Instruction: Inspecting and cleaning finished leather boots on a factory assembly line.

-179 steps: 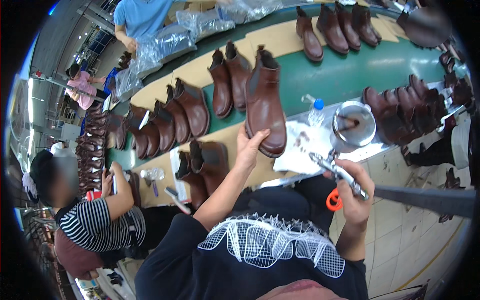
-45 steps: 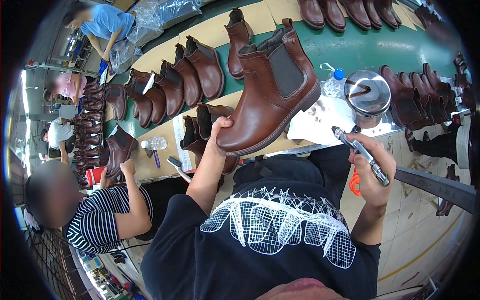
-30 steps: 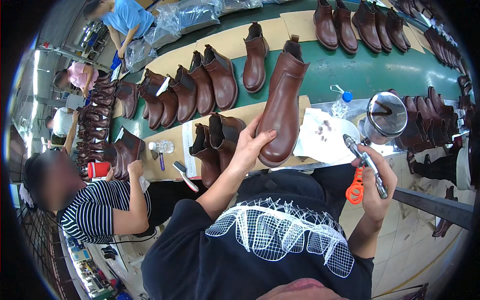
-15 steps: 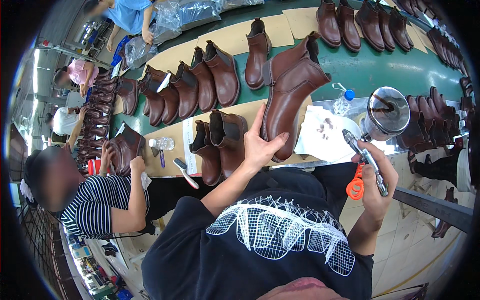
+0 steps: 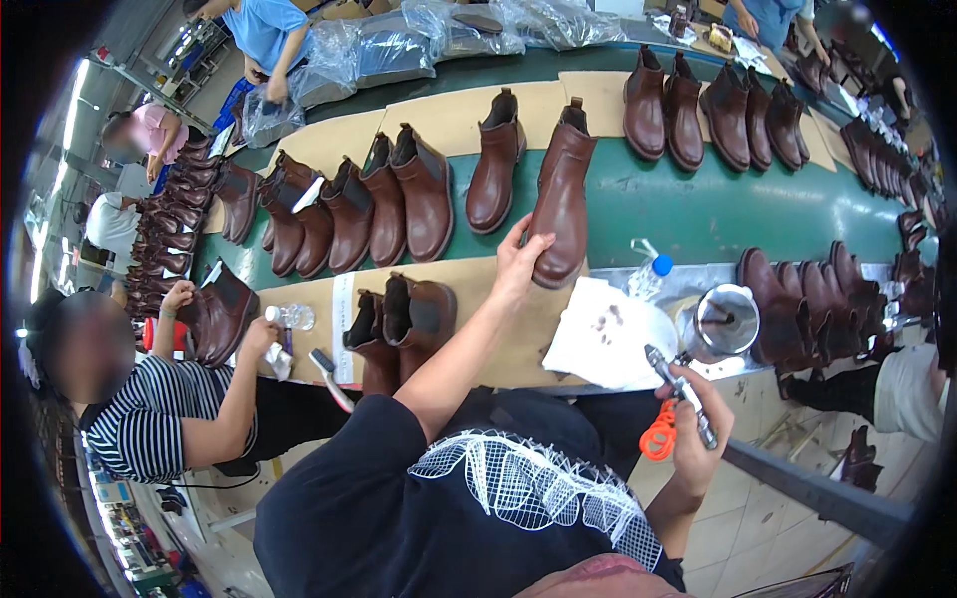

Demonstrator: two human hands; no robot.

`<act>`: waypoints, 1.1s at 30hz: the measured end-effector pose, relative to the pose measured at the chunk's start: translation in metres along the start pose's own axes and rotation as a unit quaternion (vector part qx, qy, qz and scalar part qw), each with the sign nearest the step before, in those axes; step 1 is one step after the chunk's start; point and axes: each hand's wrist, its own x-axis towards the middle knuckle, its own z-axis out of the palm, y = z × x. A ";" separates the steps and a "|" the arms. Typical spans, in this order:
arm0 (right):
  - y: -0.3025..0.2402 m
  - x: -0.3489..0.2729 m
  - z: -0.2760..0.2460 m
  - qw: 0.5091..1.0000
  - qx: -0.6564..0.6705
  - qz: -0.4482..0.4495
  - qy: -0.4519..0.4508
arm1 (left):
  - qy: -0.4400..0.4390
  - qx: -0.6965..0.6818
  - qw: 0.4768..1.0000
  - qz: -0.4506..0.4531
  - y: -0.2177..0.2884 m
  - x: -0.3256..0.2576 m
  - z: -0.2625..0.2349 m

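Brown boot (image 5: pixel 562 204), beyond white cloth (image 5: pixel 608 344): probably light, firm, slick; best held at toe, where left hand (image 5: pixel 516 263) half-closes. Right hand (image 5: pixel 702 429), nearside of cloth: curled round spray gun (image 5: pixel 686 392).

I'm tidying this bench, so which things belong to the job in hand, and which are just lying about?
Belonging, judging by the hands:
brown boot in the left hand
metal spray gun in the right hand

Apparently just lying about, untouched:
blue-capped clear bottle
white-handled brush
stained white sheet; possibly used, can't tell
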 end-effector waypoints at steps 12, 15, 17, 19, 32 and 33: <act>0.029 0.028 -0.007 0.996 -0.025 0.078 0.036 | -0.009 0.538 0.839 0.084 -0.078 0.231 0.086; 0.030 0.030 -0.007 0.993 -0.024 0.108 0.036 | -0.006 0.484 0.867 0.120 -0.077 0.218 0.070; 0.032 0.033 -0.010 0.995 -0.040 0.088 0.018 | 0.029 0.405 0.890 0.207 -0.070 0.190 0.053; 0.035 0.029 -0.016 0.994 -0.057 0.079 0.039 | 0.106 0.363 0.864 0.332 -0.059 0.139 0.043; 0.018 0.008 0.011 0.997 -0.048 0.046 -0.031 | 0.281 -0.055 0.953 -0.104 -0.051 0.157 -0.081; 0.015 0.005 0.013 0.997 -0.047 0.059 -0.026 | 0.165 -0.100 0.969 -0.155 -0.050 0.162 -0.077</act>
